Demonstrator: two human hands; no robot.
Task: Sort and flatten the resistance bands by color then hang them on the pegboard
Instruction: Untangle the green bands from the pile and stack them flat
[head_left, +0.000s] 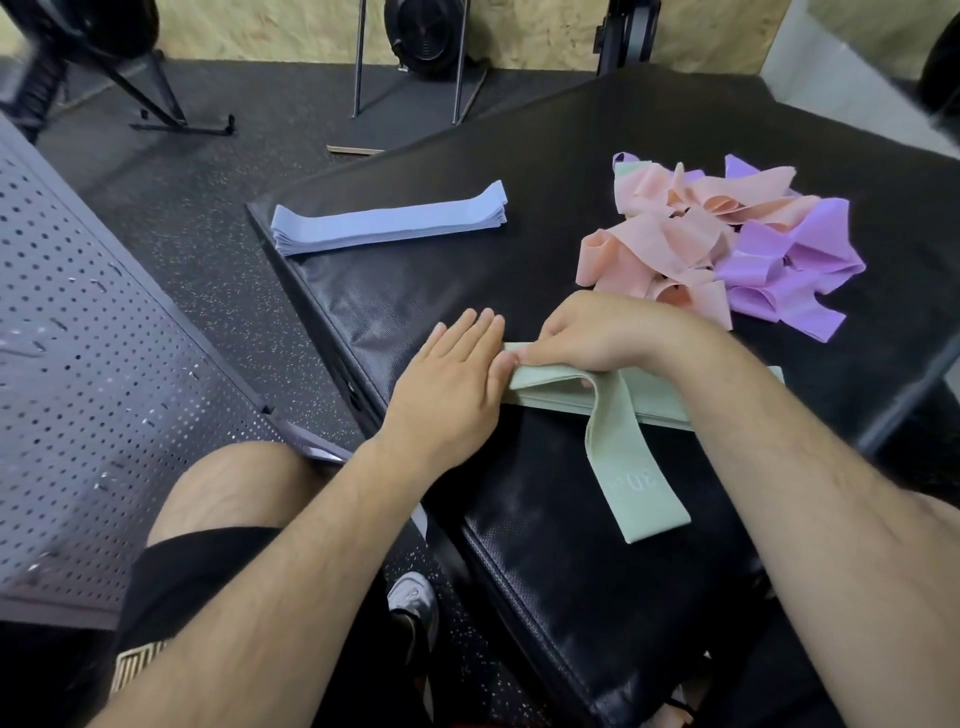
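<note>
A flat stack of green bands (660, 400) lies near the front edge of the black padded mat (519, 270). My right hand (597, 332) pinches the left end of a green band (623, 467) on that stack; its loose end hangs toward me. My left hand (452, 384) lies flat, fingers straight, against the stack's left end. A neat stack of blue bands (384, 221) sits at the mat's far left corner. A tangled pile of pink bands (670, 234) and purple bands (795, 260) lies at the right.
A grey perforated pegboard (88, 364) lies flat on the left, beside my knee. Black speckled floor runs between it and the mat. Metal stands and dark gym equipment (421, 36) stand at the back against a chipboard wall.
</note>
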